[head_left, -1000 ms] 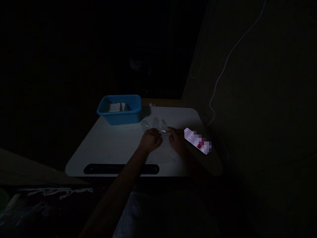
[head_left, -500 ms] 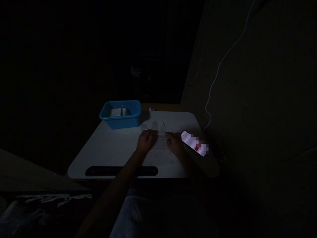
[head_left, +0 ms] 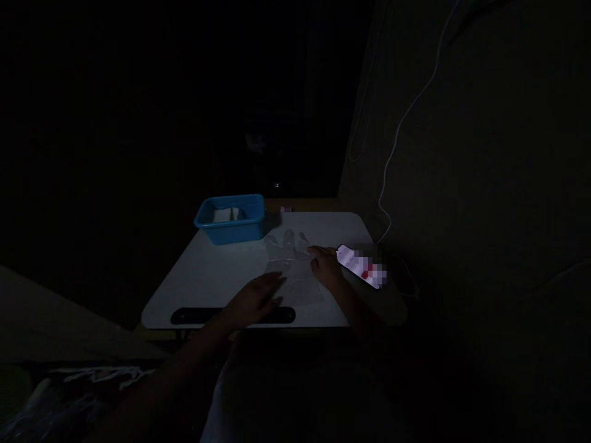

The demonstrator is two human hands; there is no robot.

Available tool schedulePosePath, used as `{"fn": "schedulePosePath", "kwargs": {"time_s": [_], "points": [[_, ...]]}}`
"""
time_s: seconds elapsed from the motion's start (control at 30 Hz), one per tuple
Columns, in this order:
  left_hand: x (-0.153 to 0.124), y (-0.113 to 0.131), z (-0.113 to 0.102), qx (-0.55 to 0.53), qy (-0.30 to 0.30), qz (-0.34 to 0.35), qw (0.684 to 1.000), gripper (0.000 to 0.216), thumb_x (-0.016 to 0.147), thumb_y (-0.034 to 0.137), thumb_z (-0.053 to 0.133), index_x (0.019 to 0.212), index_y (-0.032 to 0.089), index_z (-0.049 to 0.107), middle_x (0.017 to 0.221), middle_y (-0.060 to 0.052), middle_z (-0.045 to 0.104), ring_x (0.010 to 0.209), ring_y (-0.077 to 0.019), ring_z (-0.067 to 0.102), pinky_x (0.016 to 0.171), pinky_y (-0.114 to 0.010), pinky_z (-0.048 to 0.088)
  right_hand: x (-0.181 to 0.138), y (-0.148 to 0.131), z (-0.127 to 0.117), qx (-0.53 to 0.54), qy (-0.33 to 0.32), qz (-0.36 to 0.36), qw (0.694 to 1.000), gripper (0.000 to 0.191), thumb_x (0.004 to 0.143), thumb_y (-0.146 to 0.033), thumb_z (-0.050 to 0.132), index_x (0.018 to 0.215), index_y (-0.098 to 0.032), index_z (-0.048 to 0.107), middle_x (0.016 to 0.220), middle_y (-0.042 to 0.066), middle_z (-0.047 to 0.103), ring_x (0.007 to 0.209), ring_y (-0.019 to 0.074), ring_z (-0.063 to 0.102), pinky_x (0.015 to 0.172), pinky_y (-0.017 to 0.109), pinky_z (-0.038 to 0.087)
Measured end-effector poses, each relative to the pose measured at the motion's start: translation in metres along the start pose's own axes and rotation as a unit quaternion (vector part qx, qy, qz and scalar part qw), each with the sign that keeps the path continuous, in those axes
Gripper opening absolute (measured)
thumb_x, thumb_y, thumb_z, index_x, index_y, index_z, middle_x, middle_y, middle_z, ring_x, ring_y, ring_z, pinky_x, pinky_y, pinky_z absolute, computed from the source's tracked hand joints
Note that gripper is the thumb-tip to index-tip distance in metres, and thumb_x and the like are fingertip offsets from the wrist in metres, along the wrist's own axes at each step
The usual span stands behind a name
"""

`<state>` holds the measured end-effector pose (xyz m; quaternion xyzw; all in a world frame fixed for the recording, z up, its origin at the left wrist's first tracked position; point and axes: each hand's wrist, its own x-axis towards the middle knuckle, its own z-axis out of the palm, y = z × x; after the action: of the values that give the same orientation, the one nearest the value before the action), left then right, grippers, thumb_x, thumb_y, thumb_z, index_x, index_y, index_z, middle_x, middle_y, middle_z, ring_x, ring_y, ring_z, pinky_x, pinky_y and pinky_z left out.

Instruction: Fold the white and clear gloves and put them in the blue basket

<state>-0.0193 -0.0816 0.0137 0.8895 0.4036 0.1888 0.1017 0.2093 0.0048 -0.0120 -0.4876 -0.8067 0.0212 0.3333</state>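
A clear plastic disposable glove lies spread on the white table, its finger ends pointing away from me and its wide cuff toward me. My right hand rests at the glove's right side. Its index fingertip touches the glove near one finger end, and the thumb sits apart below. Nearer to me, my left hand hovers by the glove's lower left with its fingers stretched and apart, holding nothing. Dim light hides the finer detail of both hands.
A blue plastic basin with whitish things inside stands at the table's back left. A lit phone lies right of my right hand. The white table has a dark slot along its front edge. A white cable hangs at the right.
My left hand has let go of the glove's finger area and drawn back toward me, opening. The glove now lies flatter. My right hand stays nearly in place.
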Motion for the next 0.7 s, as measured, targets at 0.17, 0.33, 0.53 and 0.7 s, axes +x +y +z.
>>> {"fn": "schedulePosePath", "kwargs": {"time_s": [0.17,0.33,0.53,0.7], "points": [[-0.027,0.012,0.014,0.067,-0.035,0.012,0.997,0.056,0.078,0.033,0.052,0.130,0.016,0.040,0.136,-0.016,0.040,0.125,-0.0263,0.038,0.099,-0.044,0.037,-0.004,-0.001,-0.002,-0.002,0.014,-0.006,1.000,0.038,0.073,-0.007,0.041,0.107,-0.015,0.057,0.110,0.010,0.063,0.106,0.0197,0.055,0.094,0.038,0.032],[-0.040,0.020,0.027,0.101,-0.018,0.045,0.994,0.048,0.080,0.032,0.051,0.125,0.018,0.045,0.133,-0.014,0.044,0.123,-0.0264,0.041,0.098,-0.046,0.039,-0.015,-0.003,-0.006,0.000,-0.020,-0.040,0.999,0.040,0.073,-0.007,0.043,0.109,-0.019,0.056,0.112,0.008,0.062,0.108,0.0181,0.054,0.095,0.038,0.032],[-0.050,0.019,0.040,0.105,0.046,0.073,0.991,0.035,0.085,0.019,0.040,0.117,0.022,0.052,0.120,-0.009,0.057,0.113,-0.0201,0.051,0.094,-0.040,0.045,-0.031,-0.010,-0.015,0.010,-0.065,-0.085,0.994,0.046,0.072,-0.004,0.043,0.113,-0.022,0.055,0.118,0.006,0.060,0.108,0.0167,0.055,0.092,0.038,0.035],[-0.044,0.024,0.033,0.058,0.099,0.064,0.991,0.029,0.086,0.021,0.038,0.106,0.022,0.059,0.107,-0.006,0.065,0.103,-0.0185,0.058,0.090,-0.038,0.047,-0.037,-0.016,-0.015,0.023,-0.087,-0.087,0.992,0.048,0.072,-0.003,0.045,0.114,-0.024,0.055,0.116,0.004,0.061,0.103,0.0159,0.057,0.091,0.036,0.037]]}}
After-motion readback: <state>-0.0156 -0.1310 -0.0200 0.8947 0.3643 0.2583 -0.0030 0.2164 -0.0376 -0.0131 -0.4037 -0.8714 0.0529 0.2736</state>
